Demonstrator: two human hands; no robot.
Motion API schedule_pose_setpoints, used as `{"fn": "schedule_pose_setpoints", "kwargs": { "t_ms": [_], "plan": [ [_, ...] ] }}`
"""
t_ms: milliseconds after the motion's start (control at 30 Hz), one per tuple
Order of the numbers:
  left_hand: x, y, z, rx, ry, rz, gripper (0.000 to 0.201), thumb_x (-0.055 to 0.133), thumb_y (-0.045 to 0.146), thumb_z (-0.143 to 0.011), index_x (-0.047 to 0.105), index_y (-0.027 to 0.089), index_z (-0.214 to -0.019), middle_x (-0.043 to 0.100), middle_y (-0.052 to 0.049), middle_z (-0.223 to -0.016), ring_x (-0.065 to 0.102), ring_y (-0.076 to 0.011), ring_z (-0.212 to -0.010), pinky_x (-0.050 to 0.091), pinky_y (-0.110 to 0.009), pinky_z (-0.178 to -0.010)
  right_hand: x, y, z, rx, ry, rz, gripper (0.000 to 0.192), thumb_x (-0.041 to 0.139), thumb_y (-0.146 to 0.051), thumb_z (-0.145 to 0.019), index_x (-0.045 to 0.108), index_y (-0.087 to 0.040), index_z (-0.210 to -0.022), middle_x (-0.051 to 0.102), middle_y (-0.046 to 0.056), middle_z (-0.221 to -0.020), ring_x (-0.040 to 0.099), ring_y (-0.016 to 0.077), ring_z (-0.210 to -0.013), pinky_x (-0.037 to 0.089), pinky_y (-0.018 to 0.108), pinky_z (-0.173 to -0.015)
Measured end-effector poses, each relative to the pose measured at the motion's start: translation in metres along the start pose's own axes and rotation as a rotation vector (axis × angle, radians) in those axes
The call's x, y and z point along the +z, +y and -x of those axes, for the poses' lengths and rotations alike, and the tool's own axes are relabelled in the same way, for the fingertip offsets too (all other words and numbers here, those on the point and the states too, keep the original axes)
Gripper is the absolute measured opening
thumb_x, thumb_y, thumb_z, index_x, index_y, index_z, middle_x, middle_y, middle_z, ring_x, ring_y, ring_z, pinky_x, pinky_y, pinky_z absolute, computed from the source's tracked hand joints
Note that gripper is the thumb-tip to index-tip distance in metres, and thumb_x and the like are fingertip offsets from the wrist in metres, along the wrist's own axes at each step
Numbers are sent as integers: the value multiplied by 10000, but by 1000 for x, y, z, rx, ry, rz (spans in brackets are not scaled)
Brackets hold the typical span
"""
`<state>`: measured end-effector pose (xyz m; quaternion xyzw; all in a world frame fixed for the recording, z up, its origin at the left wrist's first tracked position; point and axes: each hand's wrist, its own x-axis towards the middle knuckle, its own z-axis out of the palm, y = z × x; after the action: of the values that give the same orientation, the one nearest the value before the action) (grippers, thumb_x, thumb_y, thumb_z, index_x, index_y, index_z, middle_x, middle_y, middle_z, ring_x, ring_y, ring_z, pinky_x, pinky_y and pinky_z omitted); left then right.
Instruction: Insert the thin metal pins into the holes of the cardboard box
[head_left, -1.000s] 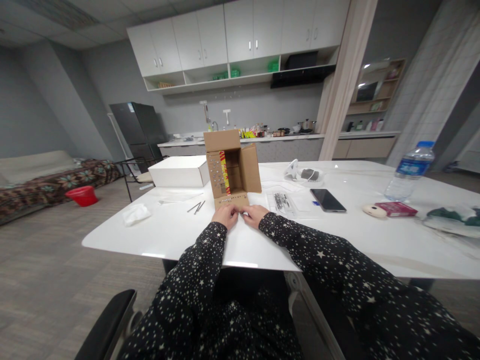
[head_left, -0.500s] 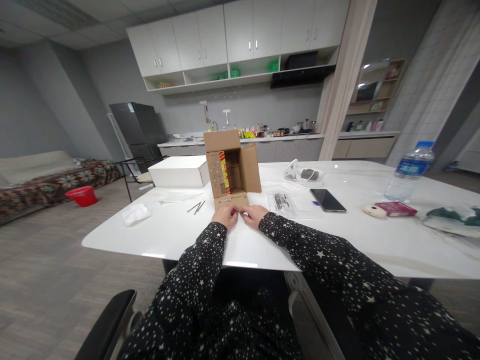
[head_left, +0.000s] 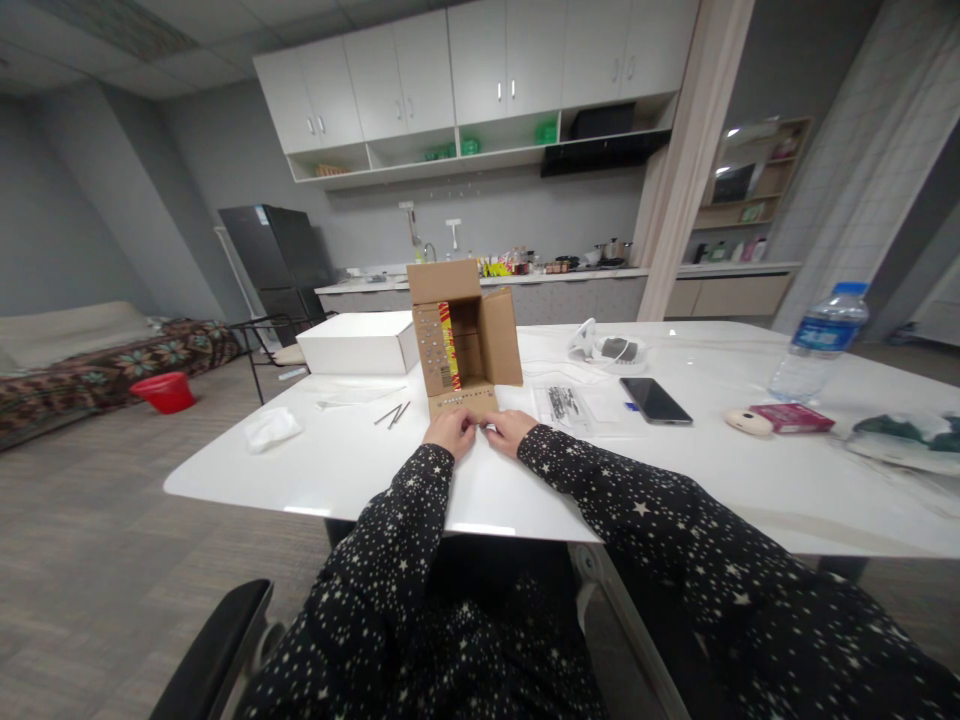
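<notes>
A small brown cardboard box (head_left: 480, 340) lies on its side on the white table (head_left: 360, 470), its flaps open toward me, with a red and yellow strip inside. My left hand (head_left: 450, 432) and my right hand (head_left: 508, 430) rest together on the table just in front of the box's lower flap (head_left: 463, 402), which has a row of small dots. Their fingertips meet over something too small to make out. Both sleeves are black with white stars.
Two thin metal pins (head_left: 393, 413) and a crumpled tissue (head_left: 271, 427) lie to the left, a white box (head_left: 358, 342) behind. To the right lie a clear bag of small parts (head_left: 566, 403), a phone (head_left: 655, 400), a water bottle (head_left: 819, 343) and a pink packet (head_left: 792, 417).
</notes>
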<state>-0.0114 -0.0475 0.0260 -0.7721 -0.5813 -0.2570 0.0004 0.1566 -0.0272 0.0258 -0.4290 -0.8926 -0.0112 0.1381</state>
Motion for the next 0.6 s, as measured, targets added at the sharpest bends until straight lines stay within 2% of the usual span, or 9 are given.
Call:
{"fn": "schedule_pose_setpoints", "kwargs": {
  "t_ms": [600],
  "plan": [
    [3,-4,-1,-2,-5,1,157,522,214,-766,644,176,-856,672,-52,-834,605,-182,-797,474,-304,-785,-1,-1,1,2,-10,8,320,420,-281,-883,602,-244,-1143,693,41,-977,621,184,-863,411,265,-749]
  ]
}}
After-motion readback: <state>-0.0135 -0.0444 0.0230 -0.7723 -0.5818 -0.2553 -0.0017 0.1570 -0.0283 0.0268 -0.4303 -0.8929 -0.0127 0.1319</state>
